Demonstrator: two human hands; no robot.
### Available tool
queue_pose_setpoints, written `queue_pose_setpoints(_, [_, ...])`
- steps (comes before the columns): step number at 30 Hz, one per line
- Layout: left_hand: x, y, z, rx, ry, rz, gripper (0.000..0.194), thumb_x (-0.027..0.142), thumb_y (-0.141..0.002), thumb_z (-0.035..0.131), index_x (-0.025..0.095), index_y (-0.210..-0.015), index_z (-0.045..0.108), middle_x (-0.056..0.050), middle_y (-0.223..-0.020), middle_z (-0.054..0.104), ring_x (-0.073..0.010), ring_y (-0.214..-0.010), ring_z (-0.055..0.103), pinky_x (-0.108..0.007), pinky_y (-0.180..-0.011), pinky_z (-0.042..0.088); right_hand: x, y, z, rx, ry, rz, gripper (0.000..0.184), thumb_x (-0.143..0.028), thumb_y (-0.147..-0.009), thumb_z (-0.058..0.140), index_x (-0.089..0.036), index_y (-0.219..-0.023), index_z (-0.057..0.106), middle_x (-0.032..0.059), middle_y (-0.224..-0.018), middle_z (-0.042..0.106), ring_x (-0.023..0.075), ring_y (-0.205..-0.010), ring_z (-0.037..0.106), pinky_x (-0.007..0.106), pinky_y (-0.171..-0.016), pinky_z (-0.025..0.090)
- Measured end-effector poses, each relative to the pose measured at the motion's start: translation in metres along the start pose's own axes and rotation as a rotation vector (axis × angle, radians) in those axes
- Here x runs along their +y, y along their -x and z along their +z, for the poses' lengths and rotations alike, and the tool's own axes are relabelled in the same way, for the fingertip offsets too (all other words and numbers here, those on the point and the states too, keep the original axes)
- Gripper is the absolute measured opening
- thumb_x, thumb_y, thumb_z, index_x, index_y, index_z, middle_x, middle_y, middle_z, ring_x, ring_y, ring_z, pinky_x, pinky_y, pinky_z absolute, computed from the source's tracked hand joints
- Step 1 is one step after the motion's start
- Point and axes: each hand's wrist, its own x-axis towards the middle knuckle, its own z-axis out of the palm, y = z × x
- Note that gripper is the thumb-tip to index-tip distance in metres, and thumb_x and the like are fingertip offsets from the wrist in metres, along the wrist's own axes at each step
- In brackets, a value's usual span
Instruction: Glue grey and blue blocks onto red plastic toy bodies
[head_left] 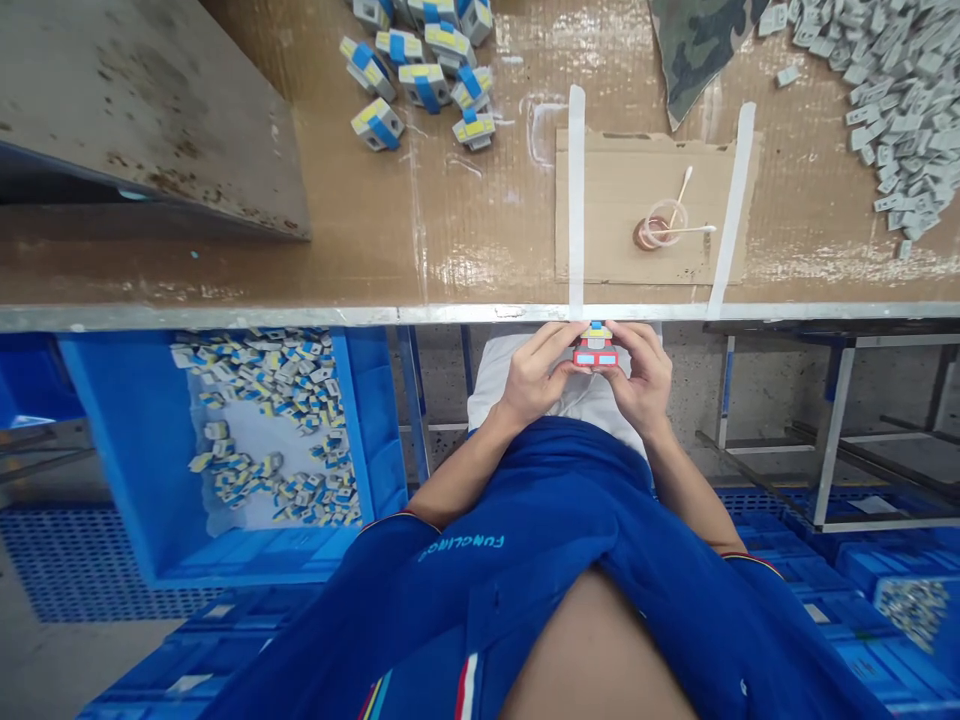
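Two hands, the left hand (541, 372) and right hand (639, 370), each pinch one small multicoloured piece (596, 357) between curled fingers and thumb, just off the front edge of the worktop (480, 250). Near that edge, one cardboard sheet (622, 180) under two tape strips (577, 200) bears one small pot (646, 237) and two cotton swabs (685, 187); farther back sit roughly a dozen banded blocks (425, 88).

head cam | on your head | faces forward, down | your shirt (540, 500) close, lower centre | workbench (480, 230) across top
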Motion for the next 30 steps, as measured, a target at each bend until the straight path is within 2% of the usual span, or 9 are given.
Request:
queue_pose_setpoints(5, [0.001,0.002,0.001,0.025,-0.041,0.011,0.043,0.029,-0.101,0.067,0.017,-0.142,0.066,-0.012,-0.119,0.074,-0.0181,-0.105,0.075,-0.028,-0.092,0.063,0.002,0.005,-0.001,-0.016,0.02,0.027,0.043,-0.043,-0.099,0.069,-0.032,-0.141,0.066,0.0073,-0.115,0.072,0.0232,-0.1,0.072,0.042,-0.085,0.067])
queue_pose_setpoints(13, [0.0,0.003,0.005,0.077,-0.095,0.058,0.043,0.034,-0.104,0.062,0.015,-0.142,0.065,-0.013,-0.118,0.074,-0.0187,-0.109,0.074,-0.029,-0.094,0.063,0.001,0.003,-0.001,-0.002,0.011,-0.018,0.046,-0.035,-0.098,0.072,-0.035,-0.143,0.065,0.0072,-0.118,0.072,0.0237,-0.104,0.072,0.043,-0.088,0.067])
queue_pose_setpoints(22, [-0.002,0.002,0.005,0.084,-0.085,0.072,0.047,0.035,-0.101,0.067,0.015,-0.143,0.066,-0.013,-0.115,0.075,-0.0184,-0.105,0.075,-0.028,-0.092,0.064,0.002,0.003,0.0,-0.005,0.006,-0.013,0.046,-0.033,-0.098,0.072,-0.034,-0.144,0.064,0.0069,-0.116,0.071,0.0223,-0.101,0.072,0.041,-0.087,0.068])
queue_pose_setpoints(30, [-0.002,0.001,0.01,0.121,-0.071,0.056,0.041,0.032,-0.102,0.066,0.016,-0.139,0.069,-0.012,-0.113,0.076,-0.0172,-0.102,0.075,-0.027,-0.089,0.063,-0.002,0.001,0.001,0.01,0.018,-0.016,0.042,-0.031,-0.098,0.071,-0.031,-0.14,0.067,0.0074,-0.117,0.073,0.0225,-0.103,0.073,0.041,-0.088,0.067])
